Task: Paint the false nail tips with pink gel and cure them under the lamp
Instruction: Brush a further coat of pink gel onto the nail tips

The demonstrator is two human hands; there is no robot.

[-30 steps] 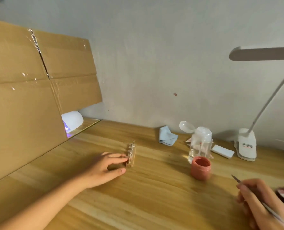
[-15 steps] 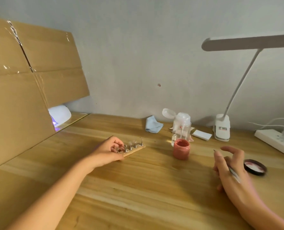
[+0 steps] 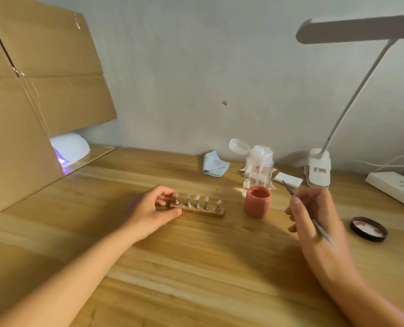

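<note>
Fingers (image 3: 166, 198) of your left hand (image 3: 149, 212) pinch the stand (image 3: 197, 211), steadying nail tips (image 3: 197, 197); right hand (image 3: 314, 213) grips brush (image 3: 323, 233) beside gel jar (image 3: 257, 205).

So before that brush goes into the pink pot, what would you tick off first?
1. Pink gel jar open, its lid lying apart on the table: ok.
2. Left-hand grip holds the wooden holder by its end: ok.
3. Five nail tips upright on their pegs: ok.
4. Right-hand grip pinches the brush, to the right of the jar: ok.
5. Brush bristles clean: cannot tell.
6. Curing lamp glowing violet, partly behind the cardboard: ok.
</note>
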